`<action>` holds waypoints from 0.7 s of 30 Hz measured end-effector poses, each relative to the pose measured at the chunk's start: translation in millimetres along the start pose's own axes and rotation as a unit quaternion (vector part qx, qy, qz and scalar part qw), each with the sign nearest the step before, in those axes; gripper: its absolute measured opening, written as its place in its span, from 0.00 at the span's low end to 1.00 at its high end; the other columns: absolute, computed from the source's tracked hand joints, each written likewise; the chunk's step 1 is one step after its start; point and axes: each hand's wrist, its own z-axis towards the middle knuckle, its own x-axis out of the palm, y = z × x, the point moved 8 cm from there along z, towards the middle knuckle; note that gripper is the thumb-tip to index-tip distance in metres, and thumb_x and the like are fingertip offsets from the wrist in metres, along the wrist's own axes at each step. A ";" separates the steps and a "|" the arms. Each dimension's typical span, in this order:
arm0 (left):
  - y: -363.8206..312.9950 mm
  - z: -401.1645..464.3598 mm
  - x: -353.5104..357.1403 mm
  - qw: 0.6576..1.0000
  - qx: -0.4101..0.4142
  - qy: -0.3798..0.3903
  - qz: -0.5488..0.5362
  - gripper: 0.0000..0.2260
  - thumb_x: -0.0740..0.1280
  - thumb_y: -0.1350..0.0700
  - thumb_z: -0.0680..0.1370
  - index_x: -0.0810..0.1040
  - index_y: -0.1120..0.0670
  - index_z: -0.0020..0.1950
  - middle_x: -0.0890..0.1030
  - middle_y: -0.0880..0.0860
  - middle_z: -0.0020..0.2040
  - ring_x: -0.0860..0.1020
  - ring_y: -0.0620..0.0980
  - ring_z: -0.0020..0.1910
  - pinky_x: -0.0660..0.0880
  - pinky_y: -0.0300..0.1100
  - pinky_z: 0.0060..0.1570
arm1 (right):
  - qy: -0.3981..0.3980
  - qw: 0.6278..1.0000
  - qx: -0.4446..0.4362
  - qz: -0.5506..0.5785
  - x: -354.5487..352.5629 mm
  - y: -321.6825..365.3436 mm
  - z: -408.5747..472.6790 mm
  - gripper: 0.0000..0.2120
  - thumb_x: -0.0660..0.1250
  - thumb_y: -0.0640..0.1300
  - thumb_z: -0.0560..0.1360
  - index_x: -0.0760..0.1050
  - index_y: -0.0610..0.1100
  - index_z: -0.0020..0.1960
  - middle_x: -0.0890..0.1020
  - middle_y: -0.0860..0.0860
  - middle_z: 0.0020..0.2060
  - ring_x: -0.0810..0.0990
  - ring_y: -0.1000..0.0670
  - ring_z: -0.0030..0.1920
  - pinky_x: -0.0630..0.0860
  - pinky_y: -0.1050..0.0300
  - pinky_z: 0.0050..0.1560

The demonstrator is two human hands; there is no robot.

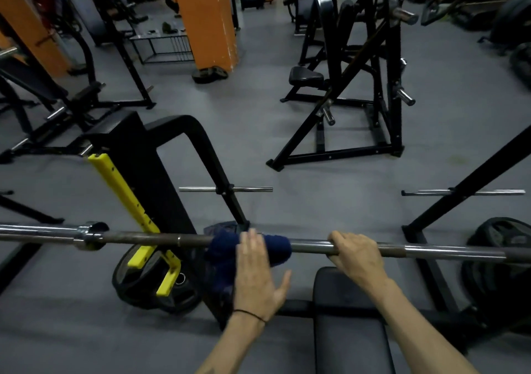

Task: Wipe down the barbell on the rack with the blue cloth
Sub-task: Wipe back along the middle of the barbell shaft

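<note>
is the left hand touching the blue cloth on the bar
Touching. The head view shows the left hand laid flat with straight fingers over the blue cloth draped on the barbell, with no gap between them.

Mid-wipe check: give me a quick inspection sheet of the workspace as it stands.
Surface: grey gym floor; black bench below the bar.
Job's things: barbell lies across the rack; blue cloth draped over it.
Clutter: weight plates on the floor.
Grippers: left hand presses flat on the cloth; right hand grips the bar.
Cables: nothing seen.
Surroundings: black machines, orange pillar.
</note>
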 end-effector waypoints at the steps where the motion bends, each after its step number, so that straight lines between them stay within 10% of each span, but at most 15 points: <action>1: -32.0 1.9 6.7 0.999 0.043 0.012 -0.017 0.43 0.63 0.39 0.77 0.53 0.65 0.81 0.51 0.63 0.82 0.49 0.64 0.81 0.51 0.58 0.79 | 0.003 1.000 0.003 -0.003 0.2 -0.1 0.8 0.22 0.85 0.44 0.50 0.75 0.45 0.34 0.76 0.52 0.25 0.75 0.46 0.23 0.66 0.59 0.23; 6: -115.7 7.5 20.6 0.983 0.166 0.064 -0.050 0.42 0.66 0.52 0.69 0.57 0.65 0.80 0.54 0.63 0.82 0.52 0.61 0.81 0.58 0.57 0.77 | 0.030 0.999 0.026 -0.022 6.0 -6.7 1.5 0.19 0.79 0.33 0.49 0.75 0.45 0.34 0.78 0.51 0.25 0.77 0.45 0.23 0.67 0.59 0.22; 16: 51.3 -10.4 -2.0 0.999 0.038 -0.013 0.016 0.43 0.73 0.54 0.72 0.55 0.64 0.81 0.54 0.62 0.82 0.52 0.61 0.81 0.54 0.59 0.78 | 0.026 1.000 0.007 0.007 11.4 -6.5 -1.9 0.19 0.84 0.46 0.57 0.75 0.47 0.38 0.77 0.53 0.27 0.76 0.47 0.24 0.67 0.58 0.22; 21: -70.6 3.6 16.4 0.989 0.129 -0.006 -0.079 0.42 0.67 0.51 0.69 0.57 0.66 0.80 0.54 0.63 0.82 0.52 0.64 0.81 0.54 0.59 0.78 | 0.004 1.000 0.003 -0.010 12.2 -8.8 -1.0 0.19 0.84 0.45 0.54 0.76 0.47 0.36 0.77 0.51 0.26 0.75 0.46 0.23 0.66 0.57 0.21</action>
